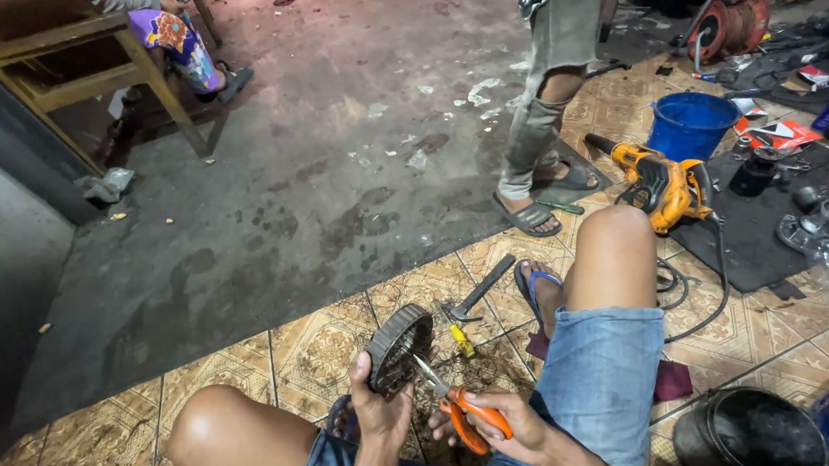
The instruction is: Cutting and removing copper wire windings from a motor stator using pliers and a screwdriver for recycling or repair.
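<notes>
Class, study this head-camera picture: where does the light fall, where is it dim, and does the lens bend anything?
Head view: warm light falls on the patterned tile floor and both knees; the concrete floor fades into shadow toward the left edge; wide-angle distortion curves the edges. The left hand holding the round ribbed part and the right hand with orange-handled pliers look sharp.

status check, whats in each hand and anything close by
Left hand grips round dark ribbed metal part. Right hand holds orange-handled pliers, tips at part. Hammer and yellow-handled screwdriver on tiles beyond.
</notes>
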